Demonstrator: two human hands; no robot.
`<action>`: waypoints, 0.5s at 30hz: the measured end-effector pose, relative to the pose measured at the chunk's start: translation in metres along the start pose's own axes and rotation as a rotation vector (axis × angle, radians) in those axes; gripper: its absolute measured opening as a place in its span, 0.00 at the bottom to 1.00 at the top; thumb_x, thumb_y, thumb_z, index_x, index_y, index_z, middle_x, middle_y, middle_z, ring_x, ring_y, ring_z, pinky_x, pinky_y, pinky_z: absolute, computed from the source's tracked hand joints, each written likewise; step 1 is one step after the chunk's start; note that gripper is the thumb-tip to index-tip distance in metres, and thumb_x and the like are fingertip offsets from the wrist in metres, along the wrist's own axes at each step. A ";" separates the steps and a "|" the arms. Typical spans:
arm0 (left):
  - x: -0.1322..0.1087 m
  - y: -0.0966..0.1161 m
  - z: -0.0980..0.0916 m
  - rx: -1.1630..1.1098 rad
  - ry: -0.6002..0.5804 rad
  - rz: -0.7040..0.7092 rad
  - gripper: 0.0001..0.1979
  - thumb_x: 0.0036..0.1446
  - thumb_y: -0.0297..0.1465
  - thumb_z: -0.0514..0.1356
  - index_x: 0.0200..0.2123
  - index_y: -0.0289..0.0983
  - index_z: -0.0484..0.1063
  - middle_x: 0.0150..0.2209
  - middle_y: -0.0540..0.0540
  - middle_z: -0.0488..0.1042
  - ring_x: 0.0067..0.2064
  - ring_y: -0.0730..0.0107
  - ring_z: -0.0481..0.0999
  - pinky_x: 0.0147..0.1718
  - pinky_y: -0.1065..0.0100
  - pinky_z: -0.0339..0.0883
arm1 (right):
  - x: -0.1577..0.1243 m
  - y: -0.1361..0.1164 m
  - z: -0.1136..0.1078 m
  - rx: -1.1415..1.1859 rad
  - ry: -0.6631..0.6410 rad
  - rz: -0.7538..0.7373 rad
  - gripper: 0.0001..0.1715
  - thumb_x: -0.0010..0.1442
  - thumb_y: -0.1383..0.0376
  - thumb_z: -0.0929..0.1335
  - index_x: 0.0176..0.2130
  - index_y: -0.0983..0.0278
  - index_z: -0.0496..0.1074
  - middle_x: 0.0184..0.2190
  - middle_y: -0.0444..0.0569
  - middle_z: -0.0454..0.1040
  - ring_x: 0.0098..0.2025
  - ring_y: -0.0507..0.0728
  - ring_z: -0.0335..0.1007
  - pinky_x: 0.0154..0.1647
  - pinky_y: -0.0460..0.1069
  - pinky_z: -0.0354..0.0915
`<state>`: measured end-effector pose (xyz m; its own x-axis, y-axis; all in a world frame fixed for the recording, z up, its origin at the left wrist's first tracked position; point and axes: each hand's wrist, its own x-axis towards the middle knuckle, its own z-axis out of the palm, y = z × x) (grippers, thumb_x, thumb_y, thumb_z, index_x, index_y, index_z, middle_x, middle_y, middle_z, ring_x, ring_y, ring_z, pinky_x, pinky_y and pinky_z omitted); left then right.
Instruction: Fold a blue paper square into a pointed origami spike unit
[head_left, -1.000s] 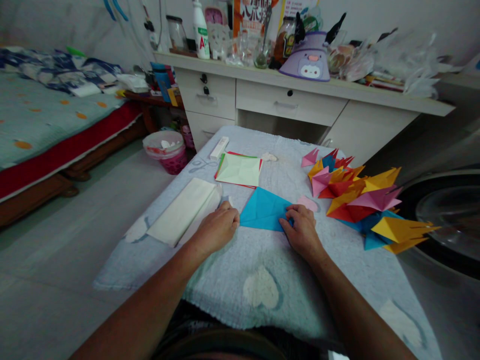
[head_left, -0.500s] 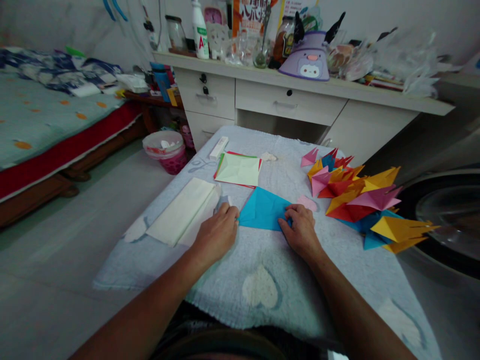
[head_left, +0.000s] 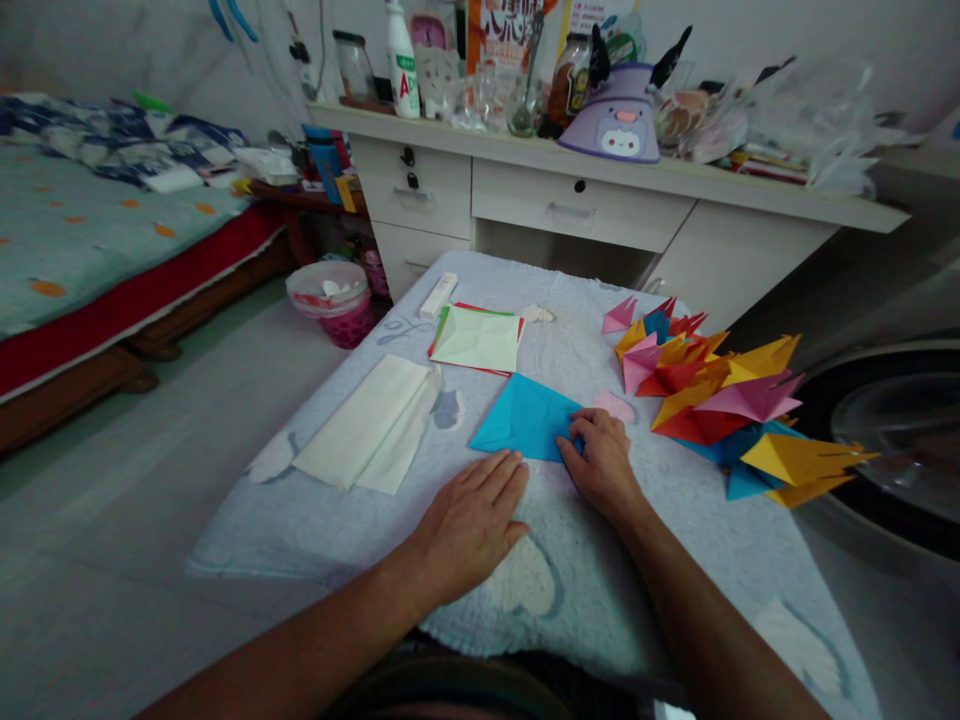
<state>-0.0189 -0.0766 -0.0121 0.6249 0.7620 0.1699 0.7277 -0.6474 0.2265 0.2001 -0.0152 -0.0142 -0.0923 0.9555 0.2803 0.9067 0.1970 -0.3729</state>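
Note:
A folded sheet of blue origami paper (head_left: 521,418) lies on the cloth-covered table (head_left: 622,590) in front of me. My left hand (head_left: 476,520) rests flat on the cloth with its fingers stretched out, fingertips at the paper's near edge. At the paper's right corner is my right hand (head_left: 600,450), fingers bent and thumb pinching that corner. Part of the corner is hidden beneath those fingers. Left of the blue paper lies a folded cream sheet (head_left: 367,425). Behind it sits a stack of square paper (head_left: 478,338), pale green on top.
Several folded paper pieces (head_left: 705,385) in yellow, red, pink and blue are heaped along the table's right side. A small white box (head_left: 439,295) lies at the far left corner. Beyond stands a white desk (head_left: 585,200) with jars and a purple visor. A pink bin (head_left: 337,305) stands left.
My left hand has let go of the blue paper's left corner and moved down and right, flattening out beside the near edge. The right hand stays on its corner.

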 end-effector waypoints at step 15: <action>-0.009 -0.014 -0.018 -0.070 -0.118 -0.047 0.35 0.61 0.44 0.58 0.67 0.39 0.52 0.70 0.39 0.52 0.70 0.58 0.52 0.66 0.54 0.50 | 0.000 0.001 0.000 -0.019 0.003 -0.013 0.07 0.58 0.63 0.68 0.29 0.62 0.71 0.46 0.55 0.71 0.45 0.65 0.64 0.44 0.59 0.59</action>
<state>-0.0400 -0.0745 0.0008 0.6229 0.7810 0.0443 0.7379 -0.6054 0.2985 0.2013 -0.0148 -0.0150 -0.1025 0.9523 0.2874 0.9132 0.2047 -0.3523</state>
